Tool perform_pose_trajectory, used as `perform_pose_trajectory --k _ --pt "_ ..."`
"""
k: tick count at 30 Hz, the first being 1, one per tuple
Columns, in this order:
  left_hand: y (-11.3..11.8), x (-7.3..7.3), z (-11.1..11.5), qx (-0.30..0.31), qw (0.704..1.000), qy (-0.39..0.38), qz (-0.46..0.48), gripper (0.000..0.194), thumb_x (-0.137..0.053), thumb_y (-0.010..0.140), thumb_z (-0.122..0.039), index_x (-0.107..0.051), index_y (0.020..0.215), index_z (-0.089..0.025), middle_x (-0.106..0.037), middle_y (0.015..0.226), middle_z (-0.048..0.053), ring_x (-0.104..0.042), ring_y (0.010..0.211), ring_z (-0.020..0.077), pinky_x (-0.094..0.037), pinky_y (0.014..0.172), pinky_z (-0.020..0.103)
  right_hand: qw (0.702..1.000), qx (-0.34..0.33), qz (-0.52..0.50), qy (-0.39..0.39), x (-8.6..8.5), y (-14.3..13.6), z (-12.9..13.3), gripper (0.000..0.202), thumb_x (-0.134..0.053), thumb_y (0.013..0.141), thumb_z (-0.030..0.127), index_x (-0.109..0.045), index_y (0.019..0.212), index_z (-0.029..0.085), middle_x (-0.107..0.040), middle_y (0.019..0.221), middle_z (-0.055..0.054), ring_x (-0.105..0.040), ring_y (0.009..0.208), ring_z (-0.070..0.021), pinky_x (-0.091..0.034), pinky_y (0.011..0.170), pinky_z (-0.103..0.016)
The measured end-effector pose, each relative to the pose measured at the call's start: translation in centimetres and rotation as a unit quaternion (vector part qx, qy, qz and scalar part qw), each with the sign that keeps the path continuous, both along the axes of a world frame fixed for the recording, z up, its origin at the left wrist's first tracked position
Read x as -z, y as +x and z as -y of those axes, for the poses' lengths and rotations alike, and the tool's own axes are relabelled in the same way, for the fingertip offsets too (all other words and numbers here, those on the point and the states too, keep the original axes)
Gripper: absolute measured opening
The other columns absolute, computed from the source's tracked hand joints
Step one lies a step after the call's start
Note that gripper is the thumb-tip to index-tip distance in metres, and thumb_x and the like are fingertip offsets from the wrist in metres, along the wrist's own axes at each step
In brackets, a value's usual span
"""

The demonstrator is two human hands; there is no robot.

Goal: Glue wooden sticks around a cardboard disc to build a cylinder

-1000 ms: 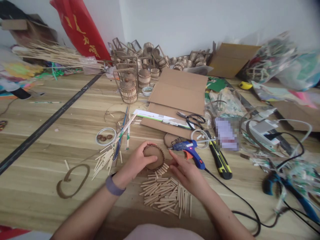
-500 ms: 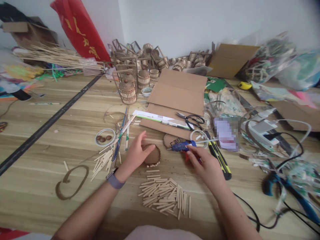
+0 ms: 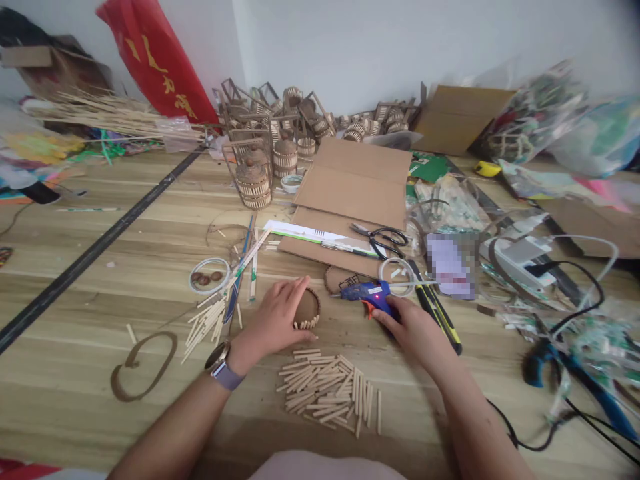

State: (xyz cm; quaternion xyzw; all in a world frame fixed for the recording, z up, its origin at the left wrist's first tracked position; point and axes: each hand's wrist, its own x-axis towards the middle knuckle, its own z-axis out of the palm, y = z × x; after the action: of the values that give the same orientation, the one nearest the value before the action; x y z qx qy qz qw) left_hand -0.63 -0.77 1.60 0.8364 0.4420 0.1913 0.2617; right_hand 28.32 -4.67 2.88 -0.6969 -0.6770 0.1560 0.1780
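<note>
My right hand (image 3: 413,330) is wrapped round the handle of a blue glue gun (image 3: 367,291), whose nozzle points left and whose orange trigger shows below. My left hand (image 3: 277,317) is open around the left side of a small round brown piece (image 3: 308,313) edged with short sticks; thumb in front, fingers behind. I cannot tell whether they touch it. A pile of short wooden sticks (image 3: 327,390) lies just in front. Behind the gun's nozzle is a round cardboard disc (image 3: 336,280) with printed writing.
Scissors (image 3: 383,239) rest on cardboard sheets (image 3: 355,180). A black and yellow utility knife (image 3: 437,310) lies right of the gun. Left are a white ring (image 3: 210,275) with brown beads and a curled brown strip (image 3: 145,367). Small stick-sided buckets (image 3: 253,183) stand behind. Cables (image 3: 535,447) run at right.
My left hand has turned and lowered, its thumb moving to the front of the round piece. My right hand has closed further round the glue gun's handle, and the gun has shifted slightly.
</note>
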Motion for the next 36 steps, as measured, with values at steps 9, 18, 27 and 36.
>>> perform_pose_trajectory --k 9,18,27,36 --pt "-1.0 0.1 -0.7 -0.008 0.997 -0.057 0.05 0.096 -0.074 0.073 -0.017 -0.02 0.152 -0.026 -0.03 0.157 0.013 -0.029 0.145 0.0296 -0.026 0.118 0.05 0.982 0.009 -0.191 0.003 -1.1 -0.5 0.1 0.028 -0.06 0.079 0.047 -0.062 0.088 0.02 -0.069 0.073 -0.003 -0.062 0.064 -0.0196 -0.05 0.059 -0.03" --pt "0.0 -0.3 -0.9 -0.033 0.992 -0.082 0.092 0.097 -0.08 0.068 -0.021 -0.027 0.15 -0.023 -0.037 0.154 0.015 -0.035 0.142 0.032 -0.029 0.117 0.049 0.957 -0.111 -0.255 -0.082 -2.1 -2.4 0.6 0.024 -0.058 0.081 0.042 -0.062 0.072 0.02 -0.06 0.06 0.001 -0.053 0.055 -0.0146 -0.046 0.051 -0.025" --pt "-0.6 1.0 -1.1 -0.034 0.992 -0.052 0.112 0.121 -0.083 0.066 -0.018 -0.001 0.154 -0.028 -0.024 0.159 0.016 -0.026 0.146 0.0323 -0.027 0.118 0.05 0.956 -0.13 -0.242 -0.101 -0.7 -2.5 1.0 0.03 -0.061 0.082 0.046 -0.071 0.084 0.018 -0.067 0.068 -0.001 -0.057 0.061 -0.0162 -0.048 0.055 -0.025" --pt "0.0 1.9 -1.2 -0.018 0.992 -0.029 0.119 0.116 -0.082 0.069 -0.017 -0.003 0.154 -0.031 -0.028 0.158 0.015 -0.032 0.144 0.0317 -0.029 0.117 0.049 0.94 -0.12 -0.297 -0.114 0.0 -3.3 1.4 0.03 -0.061 0.08 0.047 -0.07 0.086 0.018 -0.072 0.078 -0.003 -0.063 0.067 -0.0188 -0.054 0.064 -0.029"
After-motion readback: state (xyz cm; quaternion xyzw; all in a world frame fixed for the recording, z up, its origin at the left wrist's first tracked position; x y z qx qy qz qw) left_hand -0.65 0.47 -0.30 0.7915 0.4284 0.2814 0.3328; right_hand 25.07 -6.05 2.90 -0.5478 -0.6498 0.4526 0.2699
